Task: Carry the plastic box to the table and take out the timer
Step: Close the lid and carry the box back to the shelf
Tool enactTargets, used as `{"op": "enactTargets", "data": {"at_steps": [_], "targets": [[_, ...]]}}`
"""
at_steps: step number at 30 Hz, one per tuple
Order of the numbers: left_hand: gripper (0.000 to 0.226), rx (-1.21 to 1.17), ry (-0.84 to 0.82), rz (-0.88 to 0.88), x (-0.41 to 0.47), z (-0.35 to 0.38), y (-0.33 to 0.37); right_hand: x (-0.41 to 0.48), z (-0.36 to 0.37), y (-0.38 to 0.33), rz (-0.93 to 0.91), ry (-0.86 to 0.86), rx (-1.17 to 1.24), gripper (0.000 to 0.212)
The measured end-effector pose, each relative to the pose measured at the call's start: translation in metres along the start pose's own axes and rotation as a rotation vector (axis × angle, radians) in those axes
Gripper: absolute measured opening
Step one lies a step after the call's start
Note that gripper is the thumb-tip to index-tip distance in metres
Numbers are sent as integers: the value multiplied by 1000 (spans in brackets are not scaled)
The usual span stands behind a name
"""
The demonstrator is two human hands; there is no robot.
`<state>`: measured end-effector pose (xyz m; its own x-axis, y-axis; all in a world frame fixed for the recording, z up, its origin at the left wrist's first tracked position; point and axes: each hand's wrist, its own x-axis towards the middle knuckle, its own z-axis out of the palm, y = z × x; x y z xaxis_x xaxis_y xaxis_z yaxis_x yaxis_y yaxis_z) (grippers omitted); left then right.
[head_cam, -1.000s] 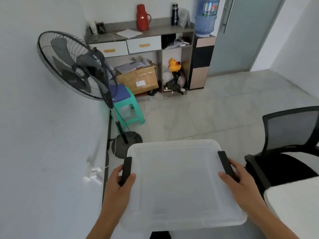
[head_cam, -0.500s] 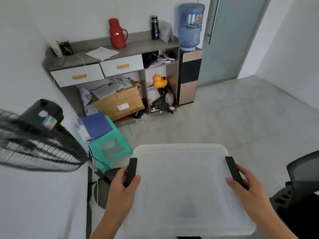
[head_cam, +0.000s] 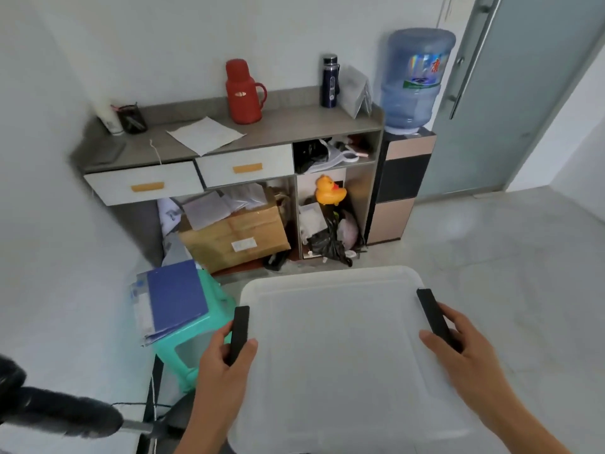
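I hold a translucent white plastic box (head_cam: 340,348) with a closed lid, lifted in front of me above the floor. My left hand (head_cam: 222,365) grips the black latch handle (head_cam: 239,332) on its left side. My right hand (head_cam: 468,358) grips the black latch handle (head_cam: 433,316) on its right side. The frosted lid hides what is inside; no timer is visible. No table is in view.
Ahead stands a grey cabinet (head_cam: 235,139) with a red thermos (head_cam: 242,91), a cardboard box (head_cam: 235,237) and a yellow duck (head_cam: 329,191). A water dispenser (head_cam: 406,158) and a glass door (head_cam: 510,103) lie to the right. A green stool (head_cam: 203,322) and the fan (head_cam: 59,417) are at the left.
My view has moved forward and up toward the cabinet with the box in both hands. The fan has slid to the lower left edge and the black chair has left the view.
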<state>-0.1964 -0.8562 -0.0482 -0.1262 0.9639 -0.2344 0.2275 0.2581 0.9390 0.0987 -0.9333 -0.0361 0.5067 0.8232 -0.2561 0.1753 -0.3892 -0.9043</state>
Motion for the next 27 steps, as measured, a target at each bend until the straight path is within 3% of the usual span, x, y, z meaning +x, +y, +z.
{"op": "enactTargets", "data": {"at_steps": [8, 18, 27], "targets": [[45, 17, -42, -46, 188, 66, 43, 173, 45, -44, 50, 53, 4, 46], [31, 18, -166, 40, 391, 127, 155, 357, 79, -141, 39, 140, 26, 47], [32, 20, -43, 36, 543, 189, 208, 559, 95, -214, -51, 36, -30, 52]]}}
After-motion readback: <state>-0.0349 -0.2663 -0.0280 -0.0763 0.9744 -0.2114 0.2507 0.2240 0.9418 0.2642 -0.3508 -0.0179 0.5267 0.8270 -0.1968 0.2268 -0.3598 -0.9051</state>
